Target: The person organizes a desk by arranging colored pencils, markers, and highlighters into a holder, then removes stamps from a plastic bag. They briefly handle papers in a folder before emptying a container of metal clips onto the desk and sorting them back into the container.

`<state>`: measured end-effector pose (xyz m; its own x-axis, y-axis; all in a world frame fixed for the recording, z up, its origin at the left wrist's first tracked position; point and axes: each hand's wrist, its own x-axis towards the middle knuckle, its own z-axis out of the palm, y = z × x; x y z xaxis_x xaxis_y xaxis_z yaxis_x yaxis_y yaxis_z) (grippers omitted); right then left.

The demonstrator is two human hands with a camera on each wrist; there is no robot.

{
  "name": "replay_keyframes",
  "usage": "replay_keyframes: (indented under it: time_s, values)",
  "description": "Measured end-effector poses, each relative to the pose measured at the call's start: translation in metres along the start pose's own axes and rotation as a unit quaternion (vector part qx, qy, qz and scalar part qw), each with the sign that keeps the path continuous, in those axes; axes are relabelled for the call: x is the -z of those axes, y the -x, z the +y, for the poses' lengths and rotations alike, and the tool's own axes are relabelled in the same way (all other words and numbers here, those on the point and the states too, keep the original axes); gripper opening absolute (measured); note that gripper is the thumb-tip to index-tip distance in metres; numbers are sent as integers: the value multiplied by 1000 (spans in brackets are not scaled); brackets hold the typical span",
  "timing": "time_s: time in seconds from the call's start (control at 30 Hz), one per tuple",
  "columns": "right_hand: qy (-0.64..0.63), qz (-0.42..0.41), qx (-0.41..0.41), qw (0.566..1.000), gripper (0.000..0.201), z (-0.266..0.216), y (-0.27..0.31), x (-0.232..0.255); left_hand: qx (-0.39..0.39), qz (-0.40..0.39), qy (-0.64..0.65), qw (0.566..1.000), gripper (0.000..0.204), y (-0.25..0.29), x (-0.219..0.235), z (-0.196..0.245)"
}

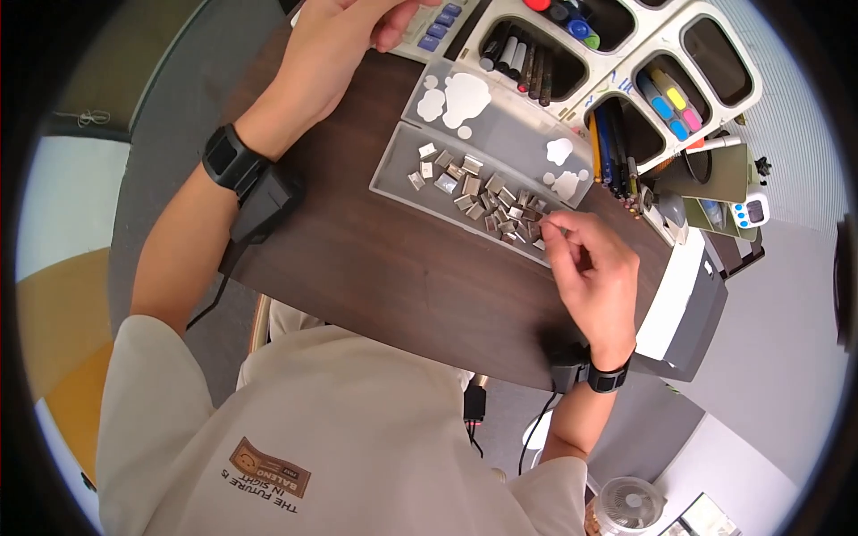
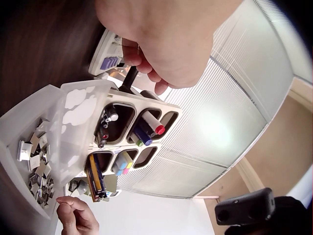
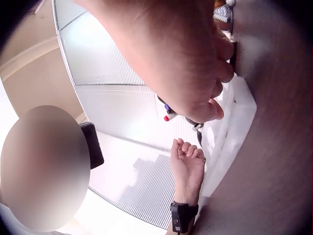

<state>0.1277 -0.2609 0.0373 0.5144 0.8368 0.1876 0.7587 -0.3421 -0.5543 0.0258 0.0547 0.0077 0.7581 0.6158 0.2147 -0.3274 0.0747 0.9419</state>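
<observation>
A long translucent plastic box [image 1: 384, 170] lies open on the desk, its lid [image 1: 500, 112] folded back. Small silver metal clips [image 1: 472, 186] fill it loosely, densest toward the right end. My right hand [image 1: 597, 272] is at that end, thumb and forefinger pinched together among the clips; a clip at the fingertips is mostly covered. My left hand [image 1: 326, 58] is raised beyond the box, near a white device with blue keys [image 1: 435, 31]. Its fingers [image 2: 142, 63] are bent inward and partly cut off in the head view; I cannot tell whether they hold anything.
Behind the lid stands a white desk organizer [image 1: 617, 71] with markers, pens and sticky flags in its compartments. Pencils [image 1: 608, 147] lean out at its right. An olive holder [image 1: 715, 179] stands farther right. The dark wooden desk [image 1: 402, 268] curves toward me.
</observation>
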Motion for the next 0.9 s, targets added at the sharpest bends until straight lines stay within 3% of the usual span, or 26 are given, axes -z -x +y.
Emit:
replay_keyframes:
  time_s: [0.1, 0.2, 0.27, 0.47, 0.53, 0.9]
  values:
    - [3, 19, -48, 999, 10, 12, -2, 6, 26, 20, 6, 999, 31, 0, 0, -1]
    - [-6, 37, -82, 996, 17, 27, -4, 9, 1, 3, -13, 1000, 31, -1, 8, -8]
    - [-11, 7, -137, 990, 21, 32, -6, 12, 1, -2, -18, 1000, 32, 2, -1, 0]
    - [-93, 15, -183, 979, 33, 30, -9, 13, -1, -19, -11, 1000, 31, 3, -2, 4]
    - [-203, -39, -285, 936, 36, 20, -11, 15, 5, -9, 15, 1000, 30, 3, -3, 5]
    - [-222, -89, -253, 938, 23, 25, -8, 21, 8, -19, -31, 999, 31, 12, -15, 8]
